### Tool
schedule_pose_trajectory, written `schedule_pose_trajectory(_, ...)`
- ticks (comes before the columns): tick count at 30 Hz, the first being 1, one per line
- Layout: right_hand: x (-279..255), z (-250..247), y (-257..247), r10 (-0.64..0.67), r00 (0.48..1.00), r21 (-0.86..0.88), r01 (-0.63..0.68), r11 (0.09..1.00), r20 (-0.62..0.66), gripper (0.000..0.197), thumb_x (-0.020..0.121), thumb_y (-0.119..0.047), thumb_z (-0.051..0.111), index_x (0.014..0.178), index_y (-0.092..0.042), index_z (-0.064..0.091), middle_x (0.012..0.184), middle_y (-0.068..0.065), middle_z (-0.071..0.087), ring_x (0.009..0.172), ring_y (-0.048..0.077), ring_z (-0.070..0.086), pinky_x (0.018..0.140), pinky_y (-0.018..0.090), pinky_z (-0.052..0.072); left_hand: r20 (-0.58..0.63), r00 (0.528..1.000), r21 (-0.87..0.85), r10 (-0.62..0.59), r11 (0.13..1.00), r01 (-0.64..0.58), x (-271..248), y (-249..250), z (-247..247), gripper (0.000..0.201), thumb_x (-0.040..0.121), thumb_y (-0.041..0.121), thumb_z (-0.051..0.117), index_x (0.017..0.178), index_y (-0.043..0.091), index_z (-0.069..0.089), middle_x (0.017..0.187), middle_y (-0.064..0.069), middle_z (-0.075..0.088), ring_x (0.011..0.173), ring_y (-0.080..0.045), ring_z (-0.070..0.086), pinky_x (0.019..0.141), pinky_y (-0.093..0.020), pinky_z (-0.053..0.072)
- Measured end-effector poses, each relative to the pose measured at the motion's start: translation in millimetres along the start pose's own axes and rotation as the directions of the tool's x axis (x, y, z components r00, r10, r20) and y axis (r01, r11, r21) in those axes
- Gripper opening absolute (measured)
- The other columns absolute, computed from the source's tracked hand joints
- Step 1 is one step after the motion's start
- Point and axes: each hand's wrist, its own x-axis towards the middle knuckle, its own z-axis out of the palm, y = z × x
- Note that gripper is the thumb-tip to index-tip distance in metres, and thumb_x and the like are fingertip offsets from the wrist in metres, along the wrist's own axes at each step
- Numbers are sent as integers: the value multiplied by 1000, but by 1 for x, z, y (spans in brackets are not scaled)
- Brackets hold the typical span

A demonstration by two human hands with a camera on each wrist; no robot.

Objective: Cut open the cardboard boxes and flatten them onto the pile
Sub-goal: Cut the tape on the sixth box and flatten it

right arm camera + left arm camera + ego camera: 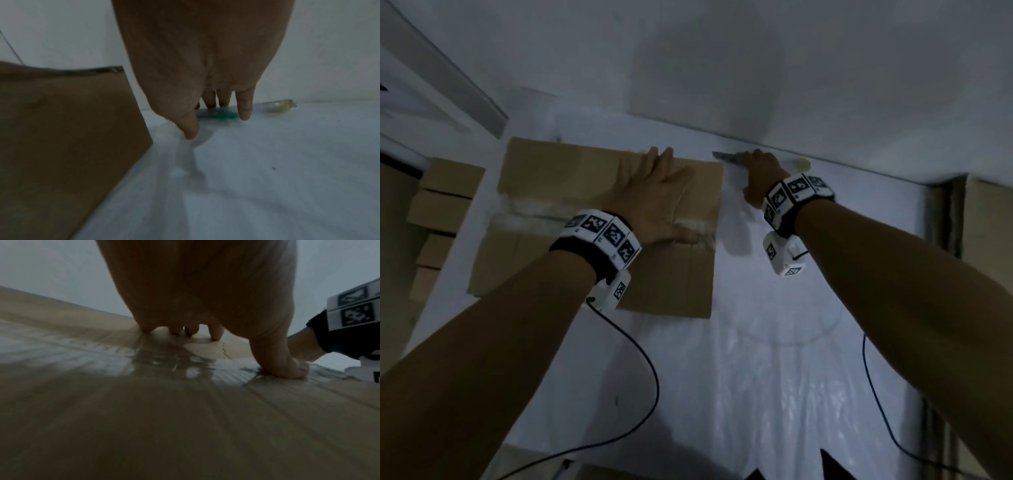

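A flattened brown cardboard box [558, 178] with a clear tape strip [530, 212] lies on the white table [791, 342] at the far left. My left hand [657, 195] presses flat on it, fingers spread; in the left wrist view the fingertips [216, 334] and thumb bear down on the cardboard [185, 418]. My right hand [756, 171] reaches to the wall edge beside the box. Its straight fingers [244, 110] rest on a utility knife [222, 115] with a teal body. The knife's blade end [722, 156] sticks out to the left.
A small clear yellowish tube [802, 165] lies by the wall, right of the knife. Stacked cardboard boxes [445, 198] stand left of the table, and more cardboard [986, 222] stands at the right. Wrist cables [647, 359] trail over the table.
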Motion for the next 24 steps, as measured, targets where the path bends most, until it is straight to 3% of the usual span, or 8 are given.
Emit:
schedule_pose_trajectory(4,-2,11,11,-10,993,-86,0,996,-116,48,88,-11,57,134,-8,45,131,18,42,122,38,39,93,51,44,-10,999,-18,-45,999,45,3,4,-2,115,67,83,55,154,34,-2,159,1,-25,146,-21,-24,116,-60,-3)
schedule_pose_trajectory(7,-15,23,16,22,993,-142,-38,989,-115,42,90,-12,50,131,-12,46,125,17,45,114,38,45,92,53,42,-42,986,-105,-160,982,155,9,6,-7,112,72,79,55,155,28,0,160,-2,-23,146,-21,-22,118,-56,-5)
schedule_pose_trajectory(11,-35,14,9,92,978,132,-68,989,-188,36,99,-13,38,133,-2,43,128,21,47,112,39,50,91,47,44,-157,959,-330,-237,927,175,8,-13,-12,99,79,60,67,155,21,17,162,-3,-11,148,-20,-13,121,-42,-2)
schedule_pose_trajectory(13,-43,0,-4,67,935,337,58,940,-347,31,100,-12,35,126,0,47,121,21,52,104,38,54,85,42,44,-162,970,-373,-181,922,109,-4,-33,-15,91,79,48,75,152,21,28,163,-2,-4,149,-18,-7,121,-38,2)
schedule_pose_trajectory(15,-54,-17,-30,-31,912,389,205,898,-408,29,99,-15,38,124,-4,48,118,19,55,102,35,56,83,39,44,-179,975,-330,-135,941,70,-24,-61,-16,85,77,45,78,148,24,36,163,-4,2,149,-19,-2,121,-36,3)
schedule_pose_trajectory(19,-83,-35,-114,-409,902,198,430,881,-140,44,102,-34,37,145,-29,33,146,6,42,126,28,46,104,40,35,-201,957,-234,-209,959,160,-76,-134,-15,99,61,74,66,145,27,41,162,-4,9,149,-21,2,118,-37,-4)
schedule_pose_trajectory(21,-88,-27,-159,-541,839,35,543,839,-57,44,104,-31,35,147,-30,30,146,7,41,119,31,50,94,38,39,-198,939,-296,-281,931,216,-104,-166,-17,102,53,79,62,142,33,43,162,1,9,149,-18,1,120,-45,-4)
schedule_pose_trajectory(24,-84,-8,-225,-619,785,-77,619,781,31,41,103,-22,37,144,-15,35,135,13,44,100,26,52,74,31,31,-163,948,-422,-273,888,183,-138,-197,-18,106,48,77,73,142,38,42,161,7,8,149,-17,2,120,-38,2)
